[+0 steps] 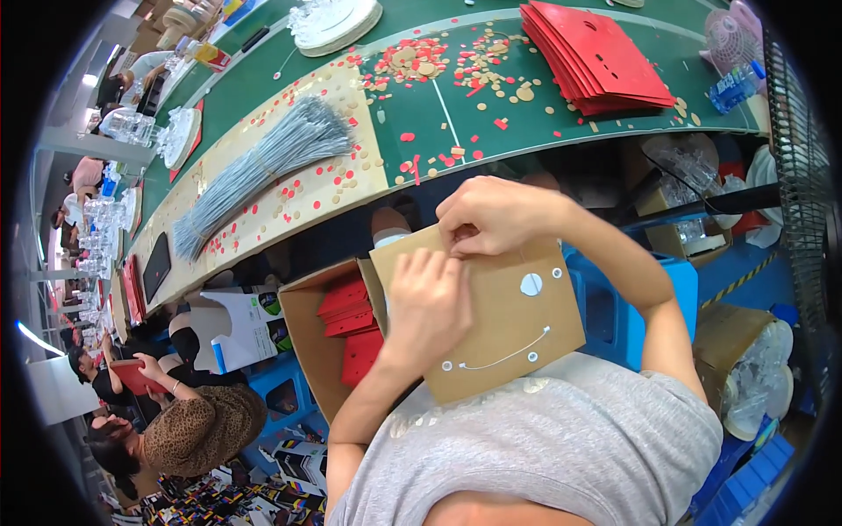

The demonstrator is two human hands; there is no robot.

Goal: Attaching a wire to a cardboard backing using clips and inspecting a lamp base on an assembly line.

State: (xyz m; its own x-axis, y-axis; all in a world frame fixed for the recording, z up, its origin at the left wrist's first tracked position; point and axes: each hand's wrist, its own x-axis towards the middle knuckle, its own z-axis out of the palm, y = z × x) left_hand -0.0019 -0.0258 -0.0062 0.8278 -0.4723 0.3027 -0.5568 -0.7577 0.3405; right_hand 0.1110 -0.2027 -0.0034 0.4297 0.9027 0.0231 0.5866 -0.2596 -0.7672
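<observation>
A brown cardboard panel (517, 324) leans tilted against my lap. It has several small white-ringed holes, a white round spot and a thin white tie curving across its lower part. My left hand (430, 302) lies over the panel's left side with its fingers curled together near the upper edge. Beside it, my right hand (491, 217) pinches at the panel's top. Whatever is between those fingertips is too small or hidden to name. The left fingertips are partly hidden too.
On the green table (491, 145) are a bundle of thin grey ties (263, 171), scattered red and tan paper bits (412, 61) and stacked red panels (601, 57). An open carton (303, 333) with red panels stands left of my lap. A blue stool (675, 294) is at right; a co-worker (197, 430) sits left.
</observation>
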